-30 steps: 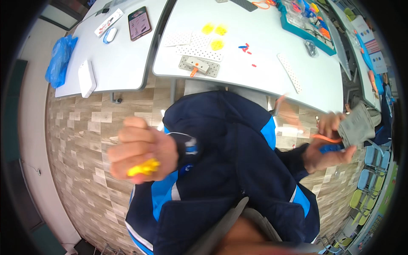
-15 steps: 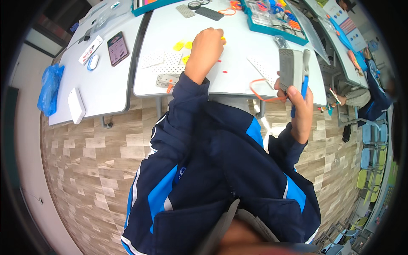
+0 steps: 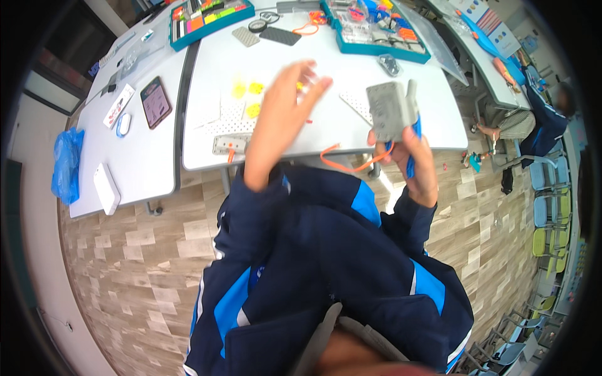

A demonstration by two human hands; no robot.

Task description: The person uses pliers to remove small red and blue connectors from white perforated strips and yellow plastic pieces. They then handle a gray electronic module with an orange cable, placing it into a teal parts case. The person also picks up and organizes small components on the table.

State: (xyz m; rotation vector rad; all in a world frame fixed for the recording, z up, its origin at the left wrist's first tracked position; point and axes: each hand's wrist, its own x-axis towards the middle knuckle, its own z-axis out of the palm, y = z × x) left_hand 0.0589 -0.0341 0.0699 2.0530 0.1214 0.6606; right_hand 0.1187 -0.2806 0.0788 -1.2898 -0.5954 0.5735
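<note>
My left hand [image 3: 282,116], slightly blurred, hovers over the near part of the white table, thumb and fingers apart and holding nothing. Behind its fingers a yellow piece [image 3: 300,86] shows on the tabletop; more yellow pieces [image 3: 253,111] lie to its left. At the table's front edge, my right hand [image 3: 419,164] is closed on a grey rectangular box [image 3: 385,111] together with pliers [image 3: 412,99], grey-jawed and blue-handled, pointing upward. An orange cable [image 3: 345,168] loops out beside the box. Near my left wrist lies a grey block with an orange connector [image 3: 231,147].
White perforated plates [image 3: 357,108] and grey plates [image 3: 280,36] lie on the table [image 3: 326,135]. Teal parts cases [image 3: 382,50] stand at the back. On the left table are a phone [image 3: 155,102], a white box [image 3: 107,188] and a blue bag [image 3: 67,164]. Another person [image 3: 544,122] sits far right.
My left hand has lifted back from the yellow piece, its fingers spreading. The right hand still grips the box and pliers, with the box face turned more toward me. The whole view has shifted.
</note>
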